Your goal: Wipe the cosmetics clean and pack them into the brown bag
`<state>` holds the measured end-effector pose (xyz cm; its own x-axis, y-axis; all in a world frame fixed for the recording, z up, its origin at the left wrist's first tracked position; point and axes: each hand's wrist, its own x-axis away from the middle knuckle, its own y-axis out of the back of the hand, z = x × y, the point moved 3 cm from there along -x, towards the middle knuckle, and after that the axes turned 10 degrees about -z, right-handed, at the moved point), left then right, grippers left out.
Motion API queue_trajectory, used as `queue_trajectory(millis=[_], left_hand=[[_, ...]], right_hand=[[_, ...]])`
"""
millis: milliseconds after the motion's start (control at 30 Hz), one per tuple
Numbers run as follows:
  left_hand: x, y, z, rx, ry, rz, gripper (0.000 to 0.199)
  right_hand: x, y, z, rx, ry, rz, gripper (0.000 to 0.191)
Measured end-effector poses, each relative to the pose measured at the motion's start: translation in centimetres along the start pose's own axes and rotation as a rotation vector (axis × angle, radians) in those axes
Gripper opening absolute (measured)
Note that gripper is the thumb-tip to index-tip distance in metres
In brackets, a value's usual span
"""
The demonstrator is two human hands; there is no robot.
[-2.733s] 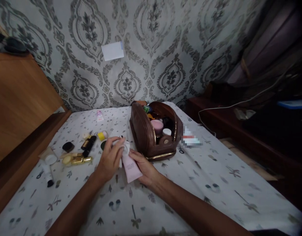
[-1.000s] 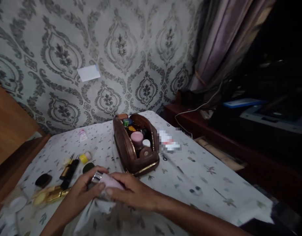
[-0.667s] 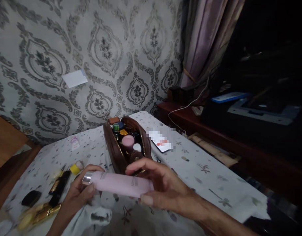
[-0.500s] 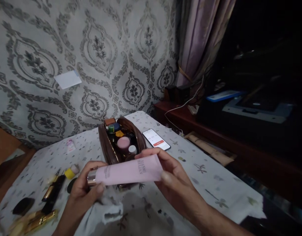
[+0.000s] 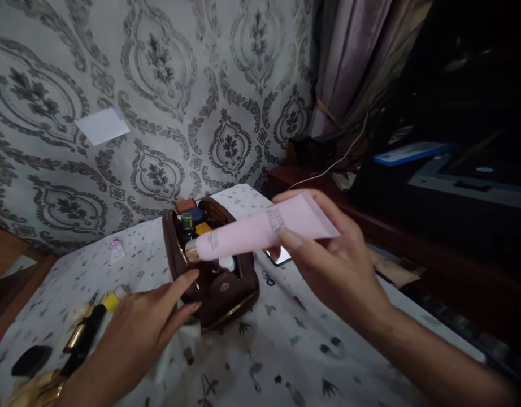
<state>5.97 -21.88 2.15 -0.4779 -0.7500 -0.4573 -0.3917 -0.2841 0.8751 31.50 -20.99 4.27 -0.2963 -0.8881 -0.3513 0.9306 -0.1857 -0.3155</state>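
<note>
A pink squeeze tube (image 5: 247, 233) with a shiny metallic cap is in my right hand (image 5: 328, 254), gripped near its flat crimped end. It hangs tilted above an open brown cosmetic bag (image 5: 230, 302), cap end lower and to the left. My left hand (image 5: 142, 316) holds nothing; its thumb and index finger are apart at the bag's near left side, by the zipper. Whether the fingertips touch the bag I cannot tell. Inside the bag are a green-capped bottle (image 5: 186, 220), a yellow item (image 5: 203, 228) and a white cap (image 5: 226, 263), partly hidden by the tube.
Several cosmetics, among them a black and gold tube (image 5: 76, 337) and a dark oval item (image 5: 31, 360), lie at the left on the patterned cloth (image 5: 252, 362). A small pink-white tube (image 5: 116, 250) lies farther back. A phone (image 5: 281, 257) sits behind my right hand.
My left hand has let go of the tube's cap end and dropped toward the bag's near side. My right hand has carried the tube up and to the right, over the bag.
</note>
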Motion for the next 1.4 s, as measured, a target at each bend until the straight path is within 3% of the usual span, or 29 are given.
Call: queue_trajectory(millis=[133, 267, 500, 933, 1267, 1400], left_hand=[[0.4, -0.4, 0.4, -0.099, -0.177, -0.080, 0.035], [0.3, -0.7, 0.3, -0.079, -0.229, -0.124, 0.034], [0.2, -1.0, 0.3, -0.090, -0.257, -0.121, 0.033], [0.4, -1.3, 0.8, -0.062, -0.247, -0.130, 0.039], [0.3, -1.2, 0.6, -0.065, -0.272, -0.135, 0.035], [0.2, -1.3, 0.6, -0.070, -0.264, -0.140, 0.036]], right_hand=[[-2.7, -1.4, 0.1, 0.103, 0.097, 0.080, 0.033], [-4.7, -3.6, -1.7, 0.121, 0.126, 0.217, 0.030], [-6.4, -6.6, -4.2, 0.226, 0.199, 0.396, 0.024], [-6.9, -9.9, -5.4, 0.497, 0.207, 0.574, 0.021], [-8.1, -12.5, -6.2, 0.730, 0.360, 0.924, 0.021], [-8.9, -13.0, -6.2, 0.735, 0.379, 0.989, 0.027]])
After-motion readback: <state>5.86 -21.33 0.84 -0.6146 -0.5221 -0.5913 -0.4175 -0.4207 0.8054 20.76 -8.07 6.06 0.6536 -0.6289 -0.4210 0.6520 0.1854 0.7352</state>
